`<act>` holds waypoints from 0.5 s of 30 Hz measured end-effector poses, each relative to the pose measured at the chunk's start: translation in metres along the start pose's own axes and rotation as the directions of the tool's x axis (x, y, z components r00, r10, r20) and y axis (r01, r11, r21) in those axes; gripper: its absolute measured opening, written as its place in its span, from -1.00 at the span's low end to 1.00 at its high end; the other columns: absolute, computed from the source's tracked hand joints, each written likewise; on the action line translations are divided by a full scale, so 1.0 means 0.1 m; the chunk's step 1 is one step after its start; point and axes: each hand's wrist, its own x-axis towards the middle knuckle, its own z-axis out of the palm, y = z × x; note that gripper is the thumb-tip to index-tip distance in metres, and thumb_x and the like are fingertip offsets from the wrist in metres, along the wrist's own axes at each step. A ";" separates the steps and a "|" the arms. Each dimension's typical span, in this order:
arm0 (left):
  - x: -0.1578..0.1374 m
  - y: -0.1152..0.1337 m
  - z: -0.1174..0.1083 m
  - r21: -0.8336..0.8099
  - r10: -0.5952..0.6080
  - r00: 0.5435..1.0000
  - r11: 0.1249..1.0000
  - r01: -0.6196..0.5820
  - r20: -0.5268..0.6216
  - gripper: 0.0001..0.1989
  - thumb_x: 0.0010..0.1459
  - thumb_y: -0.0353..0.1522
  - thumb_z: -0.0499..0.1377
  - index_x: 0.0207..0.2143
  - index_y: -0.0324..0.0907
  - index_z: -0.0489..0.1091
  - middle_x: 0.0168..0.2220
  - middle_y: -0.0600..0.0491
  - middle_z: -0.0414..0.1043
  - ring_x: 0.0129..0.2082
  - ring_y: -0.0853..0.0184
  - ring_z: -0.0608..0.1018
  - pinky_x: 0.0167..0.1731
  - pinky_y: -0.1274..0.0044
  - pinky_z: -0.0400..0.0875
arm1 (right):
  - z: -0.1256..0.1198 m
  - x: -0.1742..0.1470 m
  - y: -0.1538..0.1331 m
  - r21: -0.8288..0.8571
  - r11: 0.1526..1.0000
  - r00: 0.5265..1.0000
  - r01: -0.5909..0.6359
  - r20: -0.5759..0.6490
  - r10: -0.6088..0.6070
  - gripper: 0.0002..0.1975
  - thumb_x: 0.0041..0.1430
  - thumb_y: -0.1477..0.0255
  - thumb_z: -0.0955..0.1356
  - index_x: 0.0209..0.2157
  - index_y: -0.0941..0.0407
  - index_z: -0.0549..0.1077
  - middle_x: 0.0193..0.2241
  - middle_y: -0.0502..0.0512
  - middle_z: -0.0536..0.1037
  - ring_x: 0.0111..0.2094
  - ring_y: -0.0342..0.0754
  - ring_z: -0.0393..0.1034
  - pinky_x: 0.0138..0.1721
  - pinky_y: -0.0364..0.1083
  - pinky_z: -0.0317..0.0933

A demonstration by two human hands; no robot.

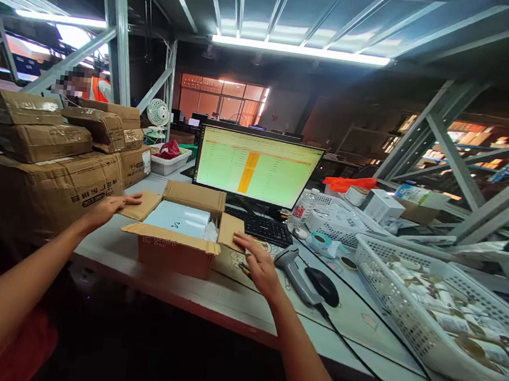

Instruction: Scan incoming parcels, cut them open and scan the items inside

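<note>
An open cardboard box (175, 257) stands at the front of the table with its flaps folded outward. Inside lies a pale blue flat-topped item (177, 217) with a dark handwritten mark, and crumpled clear plastic (211, 231) fills the right corner. My left hand (109, 210) has its fingers stretched out onto the left flap (146, 204). On the other side, my right hand (259, 262) rests its extended fingers at the edge of the right flap (231, 230). Neither hand is gripping anything.
Stacked cartons (54, 188) stand at the left. Behind the box are a monitor (257, 166) and keyboard (268, 228). A barcode scanner (298, 275), a mouse (323, 284) and a white basket of rolls (389, 295) occupy the right. A person (96, 88) is in the background.
</note>
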 end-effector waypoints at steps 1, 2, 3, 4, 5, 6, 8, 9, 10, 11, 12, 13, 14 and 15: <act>-0.05 -0.06 0.00 -0.073 -0.022 1.000 0.997 0.024 0.019 -0.42 0.19 -0.08 -0.01 0.05 -0.17 0.59 0.34 -0.02 0.31 0.35 0.01 0.35 0.33 0.25 0.27 | 0.03 -0.05 0.07 -0.027 0.999 0.999 0.028 0.035 -0.027 -0.41 0.17 0.54 0.20 0.19 0.02 0.51 0.27 0.12 0.44 0.33 0.07 0.27 0.36 0.17 0.13; -0.09 -0.10 0.01 -0.109 -0.041 0.999 0.993 0.044 0.033 -0.38 0.17 -0.02 0.03 0.07 -0.16 0.58 0.33 -0.02 0.32 0.35 -0.02 0.34 0.30 0.25 0.31 | 0.06 -0.08 0.12 -0.056 0.997 0.997 0.052 0.056 -0.049 -0.33 0.11 0.59 0.20 0.25 0.01 0.47 0.33 0.10 0.36 0.38 0.05 0.18 0.40 0.18 0.07; -0.12 -0.13 0.03 -0.109 -0.054 0.998 0.992 0.058 0.040 -0.34 0.13 0.04 0.08 0.10 -0.15 0.57 0.32 -0.03 0.34 0.34 -0.05 0.35 0.29 0.24 0.32 | 0.09 -0.07 0.17 -0.085 0.994 0.996 0.070 0.058 -0.065 -0.27 0.07 0.62 0.21 0.29 0.01 0.42 0.36 0.09 0.31 0.41 0.04 0.12 0.42 0.19 0.03; -0.14 -0.14 0.06 -0.085 -0.057 0.997 0.995 0.060 0.045 -0.29 0.08 0.10 0.14 0.14 -0.14 0.55 0.31 -0.03 0.36 0.34 -0.06 0.35 0.30 0.23 0.31 | 0.12 -0.03 0.20 -0.114 0.990 0.996 0.080 0.041 -0.076 -0.23 0.05 0.64 0.22 0.32 0.01 0.38 0.37 0.09 0.29 0.42 0.03 0.10 0.43 0.20 0.01; -0.15 -0.15 0.10 -0.050 -0.048 0.997 0.997 0.051 0.056 -0.22 0.03 0.13 0.20 0.19 -0.12 0.50 0.32 -0.03 0.35 0.34 -0.07 0.36 0.31 0.22 0.29 | 0.14 0.03 0.22 -0.140 0.987 0.997 0.083 0.013 -0.082 -0.22 0.04 0.65 0.22 0.33 0.02 0.37 0.37 0.11 0.29 0.42 0.02 0.10 0.43 0.20 0.01; -0.17 -0.16 0.16 -0.021 -0.035 0.997 0.999 0.037 0.070 -0.14 0.01 0.17 0.23 0.26 -0.10 0.44 0.34 -0.03 0.32 0.34 -0.07 0.35 0.31 0.22 0.28 | 0.16 0.11 0.24 -0.163 0.984 0.996 0.077 -0.024 -0.082 -0.23 0.04 0.65 0.23 0.31 0.04 0.38 0.36 0.13 0.32 0.41 0.02 0.11 0.43 0.20 0.01; -0.19 -0.18 0.28 0.010 -0.006 0.993 1.000 0.004 0.114 -0.02 0.00 0.24 0.22 0.36 -0.07 0.29 0.40 -0.02 0.21 0.37 -0.05 0.32 0.30 0.24 0.30 | 0.18 0.30 0.28 -0.191 0.981 0.994 0.040 -0.095 -0.059 -0.31 0.05 0.65 0.25 0.24 0.09 0.45 0.30 0.18 0.39 0.38 0.04 0.18 0.41 0.19 0.04; -0.21 -0.19 0.34 0.032 0.008 0.992 0.999 -0.012 0.127 0.02 0.00 0.26 0.21 0.39 -0.07 0.24 0.42 -0.02 0.15 0.38 -0.04 0.29 0.31 0.26 0.29 | 0.20 0.39 0.28 -0.195 0.981 0.991 0.017 -0.123 -0.042 -0.36 0.06 0.64 0.25 0.19 0.11 0.49 0.27 0.20 0.43 0.35 0.05 0.22 0.40 0.18 0.07; -0.22 -0.20 0.39 0.067 0.019 0.993 0.997 -0.026 0.115 0.06 -0.02 0.28 0.21 0.41 -0.08 0.21 0.44 -0.03 0.12 0.40 -0.03 0.26 0.33 0.27 0.26 | 0.21 0.47 0.29 -0.193 0.981 0.989 -0.002 -0.148 -0.027 -0.42 0.09 0.63 0.25 0.15 0.11 0.52 0.25 0.21 0.45 0.33 0.05 0.26 0.39 0.16 0.09; -0.24 -0.22 0.44 0.111 0.030 0.997 0.993 -0.038 0.078 0.07 -0.03 0.28 0.21 0.40 -0.11 0.21 0.43 -0.07 0.12 0.41 -0.02 0.24 0.36 0.27 0.21 | 0.23 0.54 0.28 -0.186 0.983 0.985 -0.010 -0.169 -0.022 -0.47 0.12 0.60 0.25 0.11 0.12 0.54 0.23 0.21 0.47 0.32 0.05 0.28 0.37 0.15 0.11; -0.25 -0.22 0.47 0.147 0.048 0.999 0.988 -0.049 0.014 0.05 -0.01 0.27 0.20 0.38 -0.16 0.25 0.42 -0.11 0.15 0.42 -0.01 0.23 0.38 0.27 0.15 | 0.25 0.58 0.26 -0.176 0.984 0.982 -0.007 -0.188 -0.026 -0.51 0.15 0.58 0.25 0.08 0.11 0.55 0.22 0.21 0.48 0.30 0.05 0.30 0.36 0.13 0.12; -0.26 -0.23 0.49 0.167 0.072 0.995 0.984 -0.059 -0.071 -0.02 0.04 0.24 0.18 0.33 -0.20 0.30 0.40 -0.15 0.20 0.41 0.01 0.24 0.40 0.27 0.11 | 0.26 0.60 0.22 -0.167 0.986 0.977 0.000 -0.209 -0.036 -0.55 0.19 0.55 0.25 0.06 0.11 0.56 0.21 0.21 0.49 0.30 0.05 0.31 0.35 0.13 0.13; -0.27 -0.22 0.50 0.171 0.098 0.981 0.983 -0.069 -0.166 -0.12 0.10 0.19 0.15 0.27 -0.22 0.37 0.36 -0.17 0.26 0.40 0.03 0.27 0.40 0.28 0.11 | 0.27 0.61 0.18 -0.158 0.987 0.971 0.005 -0.233 -0.042 -0.58 0.22 0.53 0.24 0.04 0.10 0.56 0.20 0.21 0.50 0.29 0.06 0.31 0.34 0.13 0.14; -0.27 -0.20 0.50 0.164 0.124 0.959 0.983 -0.084 -0.256 -0.23 0.16 0.13 0.12 0.20 -0.22 0.43 0.32 -0.17 0.34 0.37 0.06 0.32 0.39 0.28 0.15 | 0.27 0.60 0.13 -0.150 0.989 0.964 0.002 -0.263 -0.042 -0.61 0.24 0.50 0.24 0.01 0.09 0.57 0.18 0.21 0.52 0.28 0.07 0.32 0.33 0.13 0.15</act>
